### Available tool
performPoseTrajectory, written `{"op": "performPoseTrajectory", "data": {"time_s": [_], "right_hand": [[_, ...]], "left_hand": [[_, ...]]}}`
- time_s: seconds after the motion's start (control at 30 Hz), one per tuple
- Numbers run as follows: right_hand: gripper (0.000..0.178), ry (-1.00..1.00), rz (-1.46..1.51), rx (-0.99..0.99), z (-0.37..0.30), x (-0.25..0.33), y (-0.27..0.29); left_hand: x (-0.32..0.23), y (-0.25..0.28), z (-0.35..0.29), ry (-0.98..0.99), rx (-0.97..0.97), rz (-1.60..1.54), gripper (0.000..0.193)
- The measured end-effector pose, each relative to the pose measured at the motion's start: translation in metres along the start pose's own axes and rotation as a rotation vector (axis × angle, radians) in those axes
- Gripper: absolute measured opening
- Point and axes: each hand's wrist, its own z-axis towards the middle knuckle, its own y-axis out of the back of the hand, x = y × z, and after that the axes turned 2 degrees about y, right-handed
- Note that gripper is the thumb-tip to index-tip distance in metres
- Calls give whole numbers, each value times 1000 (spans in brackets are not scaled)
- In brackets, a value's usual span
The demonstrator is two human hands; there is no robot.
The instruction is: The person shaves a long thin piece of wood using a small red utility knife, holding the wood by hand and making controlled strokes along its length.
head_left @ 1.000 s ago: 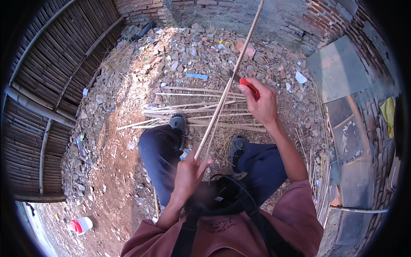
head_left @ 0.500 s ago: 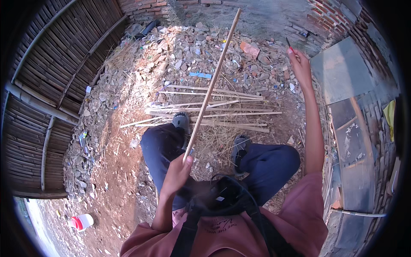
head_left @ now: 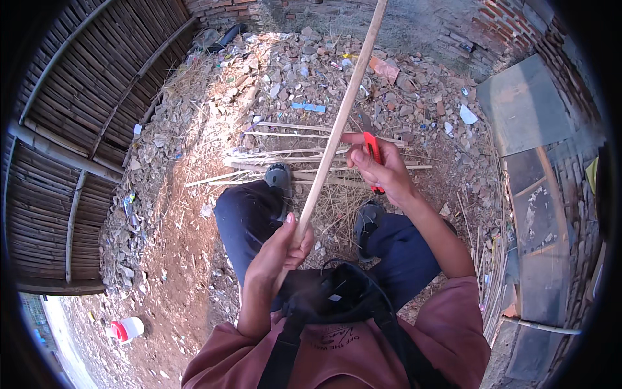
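A long pale bamboo strip (head_left: pixel 343 120) slants up from my lap toward the far wall. My left hand (head_left: pixel 283 249) grips it near its lower end, thumb along the side. To the right of the strip, my right hand (head_left: pixel 382 167) is closed around a red box cutter (head_left: pixel 371 146), its dark blade pointing away from me. The right index finger stretches to the strip's edge; whether it touches cannot be made out. On the ground beyond my feet lie several more bamboo strips (head_left: pixel 259 157), loosely crossed.
Broken brick and stone rubble (head_left: pixel 304 71) covers the ground toward the wall. A bamboo-slat wall (head_left: pixel 78 84) rises on the left, grey boards (head_left: pixel 525 104) lean at the right. A white and red container (head_left: pixel 129 329) stands at lower left.
My right hand has come down and left from the far right to beside the bamboo strip, bringing the box cutter. The strip is raised slightly, and my left hand's grip has turned.
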Motion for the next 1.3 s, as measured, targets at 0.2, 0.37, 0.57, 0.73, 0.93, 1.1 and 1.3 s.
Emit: {"op": "performPoseTrajectory", "data": {"time_s": [0.2, 0.37, 0.57, 0.73, 0.93, 1.1, 1.3], "right_hand": [[32, 61, 12, -51, -4, -6, -6], [27, 42, -5, -102, -8, -2, -5], [27, 59, -24, -146, -6, 2, 1], [28, 77, 197, -163, -6, -10, 8], [31, 281, -448, -26, -18, -19, -8], [30, 483, -696, 105, -24, -30, -21], [28, 653, -797, 187, -29, -34, -30]], "left_hand": [[3, -10, 11, -23, 21, 62, 67], [-1, -21, 12, -61, 46, -6, 63], [-1, -20, 11, -169, -3, 35, 44], [-11, -22, 7, -345, -107, 149, 25], [-16, -24, 9, -399, -214, 243, 17], [-15, -27, 13, -509, -234, 322, 23], [-11, -24, 14, -539, -259, 267, 31]]}}
